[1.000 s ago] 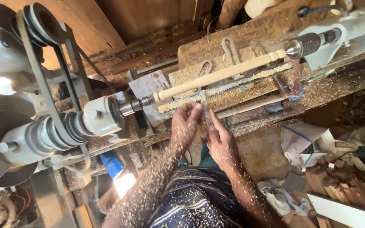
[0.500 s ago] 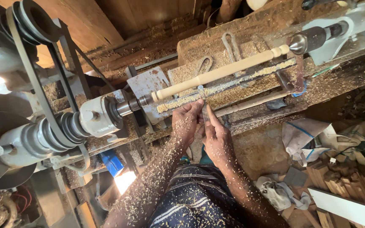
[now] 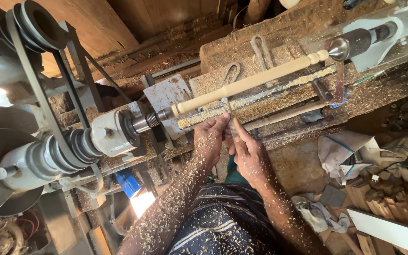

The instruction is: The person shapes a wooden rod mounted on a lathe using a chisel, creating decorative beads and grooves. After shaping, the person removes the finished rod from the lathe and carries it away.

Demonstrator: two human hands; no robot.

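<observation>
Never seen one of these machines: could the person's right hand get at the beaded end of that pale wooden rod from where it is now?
Probably yes. The right hand sits below the rod, and only the sawdust-covered rest bar lies between, low enough to reach over.

left hand (image 3: 212, 138): fingers curling forward, closing in a grip
right hand (image 3: 247, 152): forefinger extending, lying just beside left
forearms: both reaching forward, converging, flecked with shavings
</observation>
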